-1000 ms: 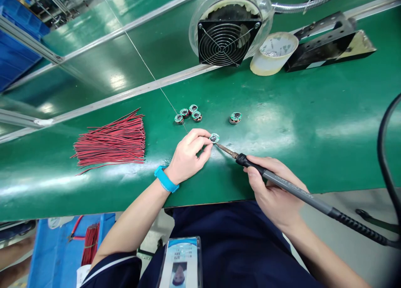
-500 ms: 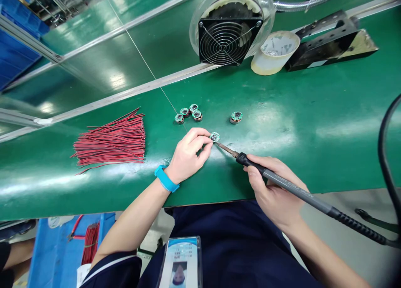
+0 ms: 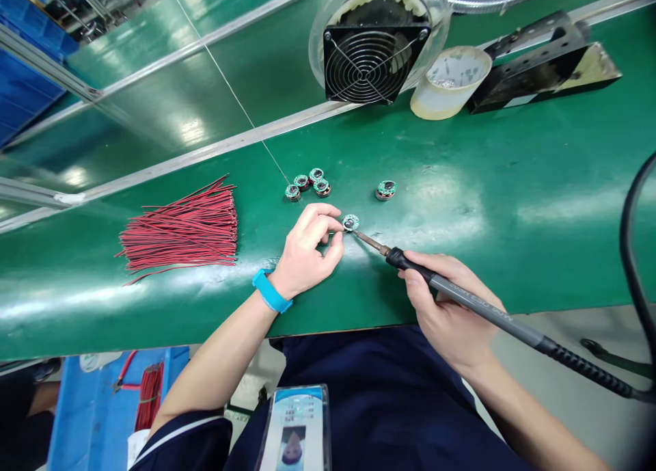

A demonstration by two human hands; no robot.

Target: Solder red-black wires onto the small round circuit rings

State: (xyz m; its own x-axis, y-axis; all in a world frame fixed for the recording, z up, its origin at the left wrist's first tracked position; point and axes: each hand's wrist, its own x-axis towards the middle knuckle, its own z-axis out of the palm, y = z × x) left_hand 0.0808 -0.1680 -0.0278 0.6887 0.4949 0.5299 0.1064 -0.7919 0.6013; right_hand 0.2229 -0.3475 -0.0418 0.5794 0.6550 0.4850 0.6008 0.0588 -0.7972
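Note:
My right hand (image 3: 448,307) grips a soldering iron (image 3: 461,297) like a pen. Its tip meets the near edge of a small round part with a green circuit board (image 3: 350,223) on top. At that part's left side are the bent fingertips of my left hand (image 3: 310,249), which wears a blue wristband. A thin solder wire (image 3: 230,88) slants down from the upper left toward my left hand, and the fingers close around its end, partly hidden. Several similar round parts (image 3: 322,186) stand just behind, and a single one (image 3: 386,190) sits farther right.
Left on the green bench (image 3: 461,204) lies a pile of red and black wires (image 3: 179,232). A fan (image 3: 376,64), a tape roll (image 3: 451,81) and a black metal holder (image 3: 543,74) line the back. Below left, a blue bin (image 3: 87,416) contains pliers and bundled wires.
My left fingers have drawn slightly left, and the index finger has lifted off the round part's edge. The iron's tip stays at the part, almost unmoved.

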